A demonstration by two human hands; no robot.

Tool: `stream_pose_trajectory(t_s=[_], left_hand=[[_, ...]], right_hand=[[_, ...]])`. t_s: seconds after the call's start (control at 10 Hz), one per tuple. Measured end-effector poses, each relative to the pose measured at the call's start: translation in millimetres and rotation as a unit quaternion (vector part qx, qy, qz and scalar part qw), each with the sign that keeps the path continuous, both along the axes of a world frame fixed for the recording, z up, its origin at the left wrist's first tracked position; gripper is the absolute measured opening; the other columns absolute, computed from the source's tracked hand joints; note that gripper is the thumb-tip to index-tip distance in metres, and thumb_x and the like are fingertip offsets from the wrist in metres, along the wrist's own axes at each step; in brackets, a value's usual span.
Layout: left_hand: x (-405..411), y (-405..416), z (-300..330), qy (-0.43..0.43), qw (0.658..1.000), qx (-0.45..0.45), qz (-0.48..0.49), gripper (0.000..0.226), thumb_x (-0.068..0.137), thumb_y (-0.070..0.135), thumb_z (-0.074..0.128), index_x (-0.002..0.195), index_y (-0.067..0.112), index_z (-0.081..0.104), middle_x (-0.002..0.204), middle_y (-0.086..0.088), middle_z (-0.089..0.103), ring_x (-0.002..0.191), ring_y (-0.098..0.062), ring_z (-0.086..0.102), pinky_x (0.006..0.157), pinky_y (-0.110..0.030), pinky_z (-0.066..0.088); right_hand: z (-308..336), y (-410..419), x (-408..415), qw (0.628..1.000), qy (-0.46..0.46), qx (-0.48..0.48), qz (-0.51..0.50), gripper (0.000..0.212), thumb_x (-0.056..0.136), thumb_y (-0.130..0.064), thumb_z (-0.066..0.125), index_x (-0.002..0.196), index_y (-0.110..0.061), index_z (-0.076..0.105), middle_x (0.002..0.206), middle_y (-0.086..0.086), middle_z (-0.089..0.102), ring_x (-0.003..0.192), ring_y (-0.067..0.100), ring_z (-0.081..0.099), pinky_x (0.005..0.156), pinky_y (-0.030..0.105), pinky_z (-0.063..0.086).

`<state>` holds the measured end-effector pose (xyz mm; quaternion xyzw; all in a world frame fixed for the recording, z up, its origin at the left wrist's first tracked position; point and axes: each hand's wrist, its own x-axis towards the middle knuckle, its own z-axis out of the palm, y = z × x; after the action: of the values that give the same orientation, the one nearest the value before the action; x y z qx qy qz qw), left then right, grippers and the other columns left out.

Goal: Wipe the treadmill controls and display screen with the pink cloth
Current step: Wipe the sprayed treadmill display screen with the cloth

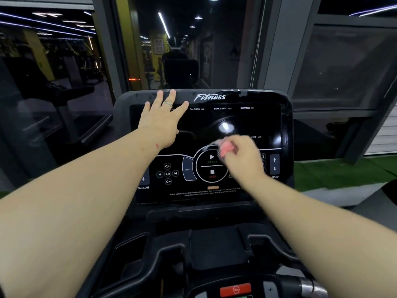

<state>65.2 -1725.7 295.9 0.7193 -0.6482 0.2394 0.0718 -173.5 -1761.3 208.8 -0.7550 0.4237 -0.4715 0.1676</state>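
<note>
The treadmill console (214,97) fills the middle of the head view, with a glossy black display screen (253,123) above and touch controls (167,173) below. My left hand (163,119) lies flat with spread fingers on the screen's upper left corner, fingertips over the top edge. My right hand (240,155) grips a crumpled pink cloth (226,149) and presses it on the panel just above and right of the START button (211,159). The hand and cloth are motion-blurred. The right hand hides part of the speed number keys.
Below the console sit a dark tray (214,237), black handlebars (150,265) and a red safety stop button (235,289). A glass wall (182,50) stands right behind the console, reflecting the gym. Green turf (343,173) lies to the right.
</note>
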Motion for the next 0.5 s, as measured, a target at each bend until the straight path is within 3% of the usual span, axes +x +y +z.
stream_pose_trajectory(t_s=[0.1, 0.2, 0.3, 0.4, 0.5], left_hand=[[0.6, -1.4, -0.6, 0.0, 1.0, -0.004, -0.002, 0.086, 0.099, 0.031, 0.064, 0.163, 0.037, 0.006, 0.172, -0.008, -0.01, 0.157, -0.038, -0.008, 0.125, -0.06, 0.014], [0.8, -2.6, -2.6, 0.002, 1.0, -0.007, -0.002, 0.087, 0.099, 0.03, 0.065, 0.163, 0.037, 0.006, 0.172, -0.008, -0.011, 0.157, -0.039, -0.008, 0.124, -0.061, 0.014], [0.7, -2.3, -2.7, 0.003, 1.0, -0.007, -0.003, 0.087, 0.099, 0.029, 0.065, 0.163, 0.037, 0.006, 0.172, -0.009, -0.01, 0.157, -0.039, -0.008, 0.125, -0.061, 0.014], [1.0, -2.1, -2.8, -0.002, 1.0, -0.01, -0.002, 0.087, 0.099, 0.031, 0.065, 0.163, 0.037, 0.006, 0.172, -0.008, -0.01, 0.157, -0.038, -0.007, 0.124, -0.061, 0.015], [0.7, -2.4, -2.8, -0.002, 1.0, -0.01, -0.001, 0.087, 0.099, 0.031, 0.065, 0.163, 0.037, 0.006, 0.172, -0.008, -0.01, 0.157, -0.038, -0.007, 0.125, -0.061, 0.015]], right_hand=[[35.5, -30.8, -20.9, 0.979, -0.169, 0.111, 0.011, 0.022, 0.071, -0.015, 0.054, 0.077, -0.025, 0.072, 0.079, -0.004, 0.073, 0.076, 0.023, 0.068, 0.067, 0.036, 0.057], [43.2, -36.4, -27.9, 0.954, -0.193, 0.203, 0.102, 0.026, 0.074, 0.009, 0.047, 0.079, -0.009, 0.066, 0.073, 0.014, 0.064, 0.065, 0.027, 0.06, 0.059, 0.031, 0.043], [38.0, -40.9, -29.0, 0.989, -0.045, 0.132, 0.042, 0.034, 0.079, 0.004, 0.053, 0.09, -0.022, 0.072, 0.087, -0.003, 0.072, 0.081, 0.014, 0.065, 0.076, 0.03, 0.051], [40.1, -39.3, -25.8, 0.994, 0.067, -0.003, -0.087, 0.032, 0.086, -0.008, 0.054, 0.111, -0.027, 0.059, 0.083, -0.001, 0.063, 0.088, 0.027, 0.059, 0.072, 0.038, 0.049], [43.9, -34.6, -22.3, 0.978, 0.106, -0.102, -0.151, 0.031, 0.091, -0.003, 0.052, 0.113, -0.022, 0.062, 0.097, 0.001, 0.059, 0.095, 0.031, 0.055, 0.075, 0.04, 0.047]])
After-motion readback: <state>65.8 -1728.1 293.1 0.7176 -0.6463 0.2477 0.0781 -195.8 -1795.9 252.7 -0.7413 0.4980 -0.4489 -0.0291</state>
